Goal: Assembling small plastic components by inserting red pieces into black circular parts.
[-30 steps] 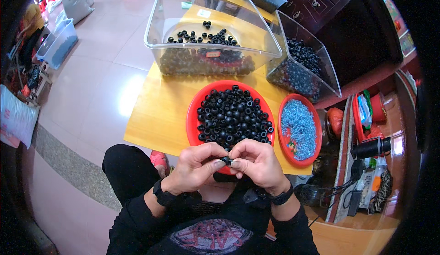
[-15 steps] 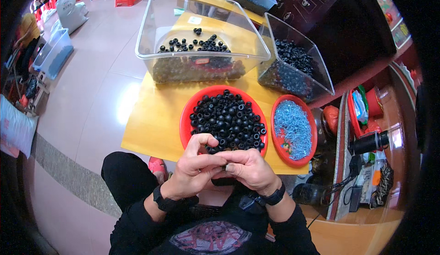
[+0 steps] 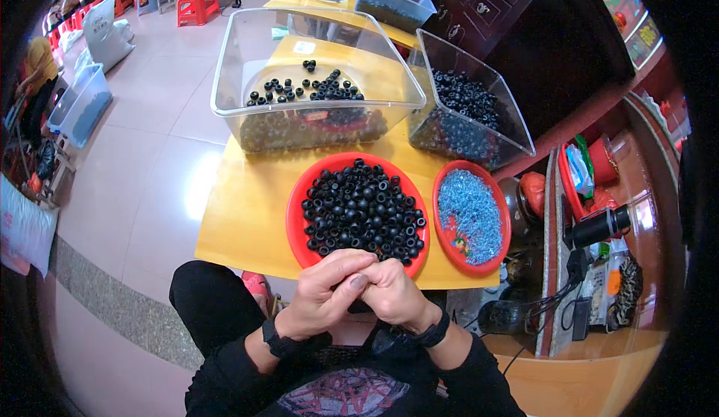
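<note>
My left hand (image 3: pixel 322 294) and my right hand (image 3: pixel 397 292) are pressed together just past the near edge of the yellow table (image 3: pixel 247 222). Fingers of both are curled tightly against each other, and whatever they grip is hidden between them. Directly beyond lies a round red plate (image 3: pixel 295 218) heaped with black, round, bead-like pieces (image 3: pixel 359 203), many showing a hole. A smaller red plate (image 3: pixel 507 230) to its right carries a pile of tiny bluish, see-through pieces (image 3: pixel 470 211).
Behind the plates stand a large clear plastic box (image 3: pixel 408 104) and another clear box (image 3: pixel 517 128), both containing black pieces. Shelving at right holds a black cylinder (image 3: pixel 599 227) and cables (image 3: pixel 550 297). Red stools (image 3: pixel 198 6) and other people are far left.
My hands have closed tighter together: the left fingers, raised and apart before, now fold against the right hand. The view has shifted slightly.
</note>
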The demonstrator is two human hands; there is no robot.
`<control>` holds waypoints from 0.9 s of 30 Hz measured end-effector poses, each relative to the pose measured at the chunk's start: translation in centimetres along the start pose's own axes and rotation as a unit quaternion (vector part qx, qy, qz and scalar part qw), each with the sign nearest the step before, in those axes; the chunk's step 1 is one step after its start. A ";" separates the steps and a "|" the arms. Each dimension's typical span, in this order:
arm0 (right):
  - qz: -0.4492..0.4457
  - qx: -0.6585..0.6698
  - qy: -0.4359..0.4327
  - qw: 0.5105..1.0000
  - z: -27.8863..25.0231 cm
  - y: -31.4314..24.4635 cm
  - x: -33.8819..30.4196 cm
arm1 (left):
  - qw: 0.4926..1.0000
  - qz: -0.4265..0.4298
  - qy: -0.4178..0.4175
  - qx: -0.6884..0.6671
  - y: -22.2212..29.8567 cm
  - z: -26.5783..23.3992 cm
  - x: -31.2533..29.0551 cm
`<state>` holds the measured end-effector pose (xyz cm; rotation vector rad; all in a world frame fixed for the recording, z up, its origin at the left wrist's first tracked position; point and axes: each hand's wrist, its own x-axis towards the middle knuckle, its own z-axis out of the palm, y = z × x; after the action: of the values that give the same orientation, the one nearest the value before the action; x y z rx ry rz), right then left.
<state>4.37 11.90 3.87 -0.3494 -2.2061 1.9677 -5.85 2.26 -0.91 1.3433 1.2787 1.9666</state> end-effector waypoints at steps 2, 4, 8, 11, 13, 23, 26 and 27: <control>0.008 0.008 -0.002 1.000 -0.1 0.5 -0.2 | 1.000 -0.007 -0.004 -0.007 -0.1 0.0 0.0; 0.016 0.015 -0.003 1.000 -0.4 0.3 -0.5 | 1.000 -0.014 -0.010 -0.016 0.0 0.0 0.1; -0.008 -0.078 -0.005 0.997 -2.2 -0.6 -0.8 | 0.999 -0.034 0.018 -0.001 -0.3 -0.4 -0.5; 0.092 -0.041 0.056 0.993 -6.1 -2.4 -1.0 | 0.987 -0.101 0.106 -0.065 -0.4 -1.0 -0.8; 0.035 -0.074 0.094 0.992 -10.7 -3.3 0.2 | 0.984 -0.092 0.154 -0.025 -0.4 -1.8 -0.9; -0.001 -0.088 0.403 0.911 -25.3 -6.6 3.0 | 0.923 -0.027 0.182 0.338 -0.7 -4.0 -0.1; -0.013 -0.185 0.381 0.906 -20.9 -4.6 1.1 | 0.906 -0.039 0.134 0.399 -0.4 -3.9 -0.1; -0.010 -0.215 0.374 0.902 -19.5 -4.5 -0.3 | 0.897 -0.044 0.111 0.425 -0.3 -3.5 0.0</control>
<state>9.75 29.97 10.69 -0.9468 -2.0345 1.0213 -9.00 0.86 -1.58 1.3746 2.4412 1.5540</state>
